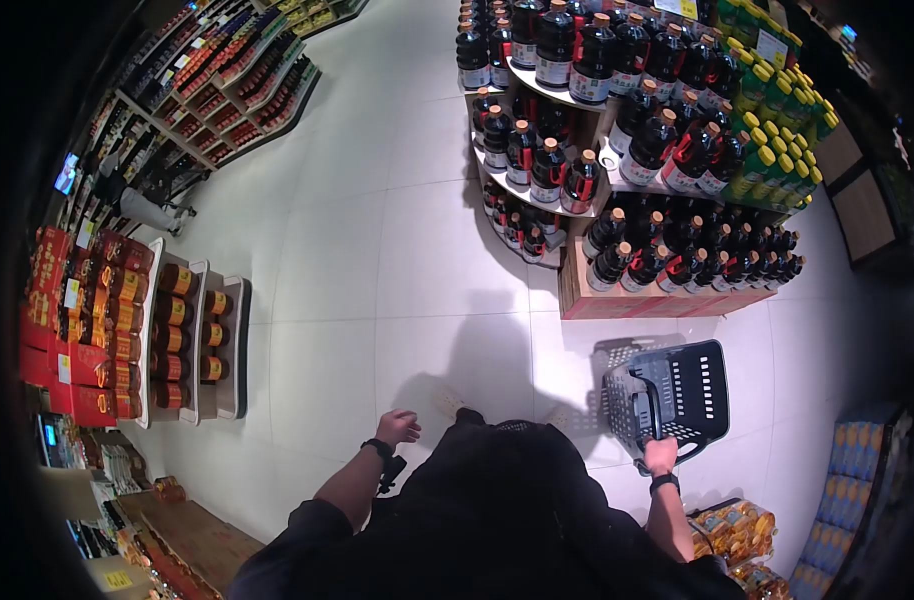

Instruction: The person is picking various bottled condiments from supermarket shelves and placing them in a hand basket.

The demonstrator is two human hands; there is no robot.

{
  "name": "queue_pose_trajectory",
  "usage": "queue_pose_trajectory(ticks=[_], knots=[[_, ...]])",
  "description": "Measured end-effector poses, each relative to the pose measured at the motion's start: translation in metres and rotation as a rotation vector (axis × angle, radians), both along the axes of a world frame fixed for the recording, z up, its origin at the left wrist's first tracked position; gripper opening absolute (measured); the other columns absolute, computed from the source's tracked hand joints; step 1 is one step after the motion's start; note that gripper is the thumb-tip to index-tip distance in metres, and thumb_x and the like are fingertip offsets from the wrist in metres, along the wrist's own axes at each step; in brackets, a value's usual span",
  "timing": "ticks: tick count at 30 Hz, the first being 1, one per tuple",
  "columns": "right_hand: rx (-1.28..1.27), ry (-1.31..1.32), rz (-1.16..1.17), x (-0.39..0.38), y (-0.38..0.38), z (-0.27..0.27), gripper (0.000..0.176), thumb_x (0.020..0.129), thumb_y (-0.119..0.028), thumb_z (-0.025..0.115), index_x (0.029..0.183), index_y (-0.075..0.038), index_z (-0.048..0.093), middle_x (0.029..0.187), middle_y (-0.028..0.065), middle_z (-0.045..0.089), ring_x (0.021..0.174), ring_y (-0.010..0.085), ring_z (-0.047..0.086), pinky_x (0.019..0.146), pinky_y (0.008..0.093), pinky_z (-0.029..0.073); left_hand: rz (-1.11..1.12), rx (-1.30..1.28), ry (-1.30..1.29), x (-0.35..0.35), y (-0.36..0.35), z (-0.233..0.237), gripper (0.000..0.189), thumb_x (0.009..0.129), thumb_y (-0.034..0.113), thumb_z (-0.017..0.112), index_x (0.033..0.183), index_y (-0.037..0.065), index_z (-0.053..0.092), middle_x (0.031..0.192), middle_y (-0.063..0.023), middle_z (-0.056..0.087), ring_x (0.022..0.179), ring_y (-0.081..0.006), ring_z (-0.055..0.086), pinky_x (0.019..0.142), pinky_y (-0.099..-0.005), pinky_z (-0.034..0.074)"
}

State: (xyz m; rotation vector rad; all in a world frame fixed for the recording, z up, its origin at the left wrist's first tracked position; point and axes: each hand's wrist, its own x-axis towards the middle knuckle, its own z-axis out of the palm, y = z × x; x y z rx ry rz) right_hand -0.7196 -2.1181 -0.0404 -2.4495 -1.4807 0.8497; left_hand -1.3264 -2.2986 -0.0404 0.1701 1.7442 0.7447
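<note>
Black plastic basket point(677, 395) is hanging just at 12 o'clock of the right hand point(661, 455), whose fingers are curling tight round its handle; long axis is lying roughly 9-to-3. Left hand point(397, 427) (loosely spread, holding nothing) is hanging well apart at 9 o'clock.

The basket point(677, 395) is a dark plastic shopping basket. Its sides are full of little square holes, like a grid. The left side looks pale grey in the light and the rest looks black. It hangs over the white floor, tipped a bit, with its open top facing up. The right hand point(661, 455) holds it by the handle at its near edge.
</note>
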Motion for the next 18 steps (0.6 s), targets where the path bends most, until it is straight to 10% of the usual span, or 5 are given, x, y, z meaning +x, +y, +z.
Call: queue_pose_trajectory(ticks=[10,13,14,18], knots=[[0.098,-0.008,-0.127,-0.128,-0.021,0.006,0.032,0.075,-0.02,0.07,0.072,0.012,0.066,0.075,0.0314,0.068,0.077,0.0446,0.069,0.073,0.0464,0.052,0.141,-0.195,-0.042,-0.159,-0.091,-0.038,0.034,0.093,0.018,0.061,0.119,-0.003,0.06,0.097,-0.0216,0.071,0.078,-0.0308,0.072,0.068,-0.0412,0.062],[0.018,-0.07,0.121,-0.123,-0.022,-0.045,0.034,0.074,-0.021,0.07,0.071,0.013,0.065,0.075,0.0323,0.067,0.081,0.0441,0.07,0.076,0.0457,0.052,0.183,-0.204,-0.018,-0.196,-0.093,-0.03,0.036,0.093,0.019,0.061,0.121,-0.003,0.059,0.099,-0.0223,0.071,0.079,-0.032,0.072,0.07,-0.0423,0.062],[0.134,-0.386,0.644,-0.099,-0.029,-0.096,0.022,0.076,-0.013,0.072,0.075,0.006,0.061,0.059,0.0188,0.061,0.049,0.0255,0.06,0.06,0.0422,0.051,0.186,-0.199,-0.013,-0.207,-0.092,-0.028,0.037,0.093,0.019,0.061,0.122,-0.003,0.059,0.099,-0.0225,0.07,0.079,-0.0323,0.072,0.07,-0.0425,0.062],[0.046,0.152,-0.287,-0.177,-0.035,-0.076,0.028,0.081,-0.017,0.074,0.069,0.002,0.058,0.055,0.0089,0.055,0.039,0.0199,0.051,0.036,0.0376,0.037,0.184,-0.153,-0.018,-0.244,-0.075,-0.044,0.036,0.093,0.021,0.061,0.121,-0.002,0.059,0.098,-0.0218,0.071,0.079,-0.0317,0.072,0.069,-0.0416,0.062]])
